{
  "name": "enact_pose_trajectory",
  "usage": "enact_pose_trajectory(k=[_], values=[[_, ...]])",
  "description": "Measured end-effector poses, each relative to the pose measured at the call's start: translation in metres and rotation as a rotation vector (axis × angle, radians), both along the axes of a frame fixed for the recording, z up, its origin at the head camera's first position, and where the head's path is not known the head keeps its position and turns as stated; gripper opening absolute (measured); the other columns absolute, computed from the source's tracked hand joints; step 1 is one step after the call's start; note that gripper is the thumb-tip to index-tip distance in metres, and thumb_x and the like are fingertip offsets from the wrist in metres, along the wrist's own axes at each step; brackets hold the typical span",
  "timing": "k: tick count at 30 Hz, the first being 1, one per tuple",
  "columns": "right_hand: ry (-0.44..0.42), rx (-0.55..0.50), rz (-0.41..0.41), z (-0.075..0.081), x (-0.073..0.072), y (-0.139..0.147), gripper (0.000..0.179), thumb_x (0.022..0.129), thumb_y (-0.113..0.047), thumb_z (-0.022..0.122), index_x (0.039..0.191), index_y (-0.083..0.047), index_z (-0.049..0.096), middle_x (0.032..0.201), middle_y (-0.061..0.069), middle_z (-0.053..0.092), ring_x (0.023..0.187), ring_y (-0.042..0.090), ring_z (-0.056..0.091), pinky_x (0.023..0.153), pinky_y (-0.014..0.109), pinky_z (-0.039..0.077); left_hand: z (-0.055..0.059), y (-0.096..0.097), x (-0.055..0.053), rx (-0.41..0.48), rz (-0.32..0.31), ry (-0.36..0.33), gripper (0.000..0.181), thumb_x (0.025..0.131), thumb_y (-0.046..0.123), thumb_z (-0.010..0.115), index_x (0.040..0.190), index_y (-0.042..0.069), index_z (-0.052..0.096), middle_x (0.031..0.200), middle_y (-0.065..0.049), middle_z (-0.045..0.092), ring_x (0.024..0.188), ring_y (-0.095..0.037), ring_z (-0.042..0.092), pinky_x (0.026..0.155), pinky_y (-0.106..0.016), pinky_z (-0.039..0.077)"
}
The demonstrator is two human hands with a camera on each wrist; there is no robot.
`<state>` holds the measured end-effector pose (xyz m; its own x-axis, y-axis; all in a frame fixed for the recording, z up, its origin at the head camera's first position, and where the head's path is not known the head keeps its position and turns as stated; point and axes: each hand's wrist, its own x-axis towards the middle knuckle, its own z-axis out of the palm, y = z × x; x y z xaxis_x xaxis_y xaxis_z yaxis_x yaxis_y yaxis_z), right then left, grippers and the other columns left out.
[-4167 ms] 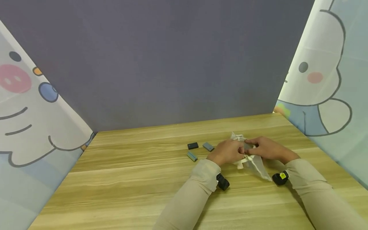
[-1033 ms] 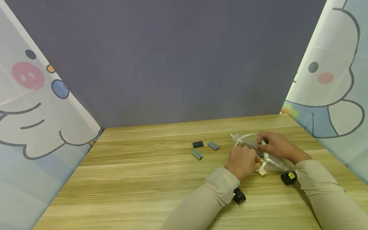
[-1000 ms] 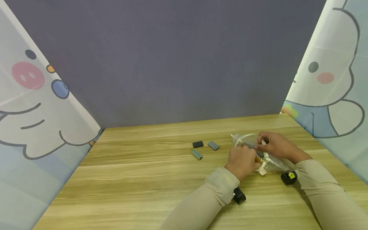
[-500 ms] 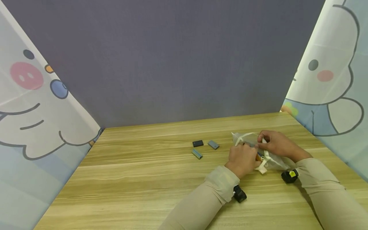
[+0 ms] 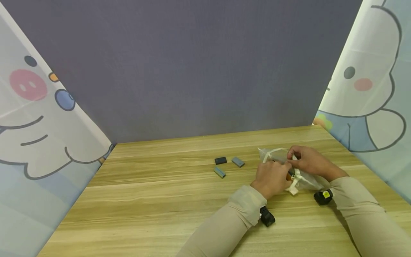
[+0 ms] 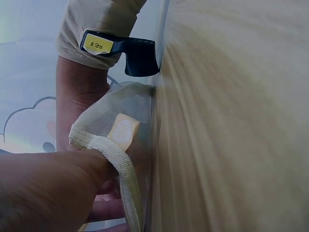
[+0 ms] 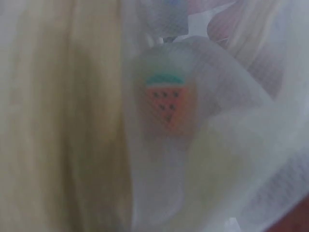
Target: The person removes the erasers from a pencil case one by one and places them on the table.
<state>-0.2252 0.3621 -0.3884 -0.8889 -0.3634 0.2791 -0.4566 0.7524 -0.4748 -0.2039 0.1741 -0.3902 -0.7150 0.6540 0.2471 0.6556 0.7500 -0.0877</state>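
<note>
A white mesh pouch (image 5: pixel 309 181) with cream trim lies at the table's right side, its mouth spread. My right hand (image 5: pixel 309 162) pinches the trim at the mouth. Inside the mouth is my left hand (image 5: pixel 271 178), its fingertips mostly hidden by the pouch and the hand itself; I cannot tell whether they hold anything. An orange block (image 6: pixel 123 131) with a pale label shows against the mesh in the left wrist view. Through the mesh in the right wrist view, a blurred watermelon-slice picture (image 7: pixel 166 104) appears, with a grey-blue piece (image 7: pixel 166 18) above it.
Left of the pouch lie three small blocks: a black one (image 5: pixel 220 160), a grey one (image 5: pixel 238 161) and a blue-green one (image 5: pixel 219 172). A dark panel (image 5: pixel 205 71) stands behind the wooden table (image 5: pixel 144 200), with cartoon-printed cloths (image 5: pixel 366 89) at both sides.
Since the oldest frame, the left hand has moved right and into the pouch, and the mouth has been spread wider. Over the last second, the left fingers shift slightly inside; the right hand stays put.
</note>
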Motion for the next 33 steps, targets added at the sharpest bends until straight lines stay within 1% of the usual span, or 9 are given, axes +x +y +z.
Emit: enact_pose_trajectory(k=[4, 9, 12, 15, 20, 23, 27, 33], values=[[-0.011, -0.008, -0.012, -0.002, 0.001, 0.000, 0.016, 0.084, -0.007, 0.064, 0.083, -0.021, 0.057, 0.072, -0.004, 0.053, 0.059, 0.009, 0.045, 0.057, 0.026, 0.039, 0.000, -0.001, 0.000, 0.006, -0.007, -0.005, 0.013, 0.083, 0.046, 0.062, 0.088, 0.035, 0.057, 0.066, 0.015, 0.052, 0.055, -0.006, 0.048, 0.038, -0.028, 0.034], [-0.024, -0.003, -0.022, -0.001, 0.004, -0.002, 0.012, 0.085, -0.012, 0.065, 0.083, -0.020, 0.057, 0.070, -0.004, 0.050, 0.059, 0.008, 0.043, 0.057, 0.026, 0.038, -0.002, -0.004, 0.000, 0.009, -0.011, -0.002, 0.015, 0.085, 0.046, 0.061, 0.095, 0.035, 0.061, 0.068, 0.012, 0.052, 0.056, -0.006, 0.048, 0.038, -0.027, 0.034], [-0.027, -0.001, -0.027, -0.001, 0.004, -0.003, 0.010, 0.086, -0.017, 0.066, 0.083, -0.020, 0.057, 0.070, -0.004, 0.049, 0.059, 0.009, 0.043, 0.058, 0.026, 0.037, -0.002, -0.006, 0.000, 0.015, -0.012, -0.018, 0.018, 0.085, 0.046, 0.061, 0.098, 0.034, 0.062, 0.073, 0.011, 0.053, 0.060, -0.006, 0.049, 0.041, -0.026, 0.036], [-0.038, 0.002, -0.035, 0.000, 0.003, -0.004, 0.010, 0.087, -0.023, 0.066, 0.083, -0.019, 0.057, 0.071, -0.004, 0.050, 0.060, 0.009, 0.043, 0.059, 0.026, 0.037, -0.001, -0.007, -0.001, 0.024, -0.014, -0.010, 0.023, 0.085, 0.045, 0.061, 0.104, 0.033, 0.062, 0.078, 0.009, 0.053, 0.064, -0.006, 0.049, 0.042, -0.026, 0.036], [-0.075, -0.005, -0.071, 0.005, 0.001, -0.004, 0.018, 0.086, -0.032, 0.067, 0.085, -0.017, 0.058, 0.069, -0.001, 0.046, 0.058, 0.010, 0.040, 0.055, 0.027, 0.035, 0.002, -0.008, -0.005, 0.033, -0.013, 0.012, 0.034, 0.086, 0.047, 0.058, 0.116, 0.033, 0.060, 0.081, 0.008, 0.052, 0.061, -0.004, 0.045, 0.040, -0.022, 0.033], [-0.088, -0.002, -0.091, 0.007, -0.001, -0.003, 0.021, 0.085, -0.036, 0.067, 0.086, -0.017, 0.058, 0.067, -0.001, 0.043, 0.055, 0.010, 0.038, 0.052, 0.027, 0.034, 0.003, -0.009, -0.006, 0.051, -0.015, 0.001, 0.038, 0.086, 0.048, 0.057, 0.121, 0.033, 0.058, 0.084, 0.008, 0.051, 0.058, -0.004, 0.042, 0.039, -0.021, 0.032], [-0.102, -0.002, -0.090, 0.007, -0.001, -0.002, 0.021, 0.085, -0.037, 0.066, 0.087, -0.017, 0.058, 0.066, -0.001, 0.043, 0.054, 0.010, 0.038, 0.050, 0.027, 0.034, 0.003, -0.011, -0.006, 0.062, -0.018, -0.002, 0.040, 0.087, 0.046, 0.055, 0.125, 0.034, 0.057, 0.084, 0.007, 0.050, 0.054, -0.005, 0.039, 0.036, -0.021, 0.031], [-0.098, -0.003, -0.079, 0.004, 0.001, -0.003, 0.015, 0.087, -0.030, 0.066, 0.086, -0.017, 0.058, 0.069, -0.001, 0.046, 0.056, 0.009, 0.040, 0.052, 0.027, 0.035, 0.001, -0.013, -0.005, 0.036, -0.029, 0.035, 0.039, 0.089, 0.048, 0.051, 0.127, 0.038, 0.056, 0.084, 0.005, 0.051, 0.051, -0.005, 0.038, 0.035, -0.021, 0.030]])
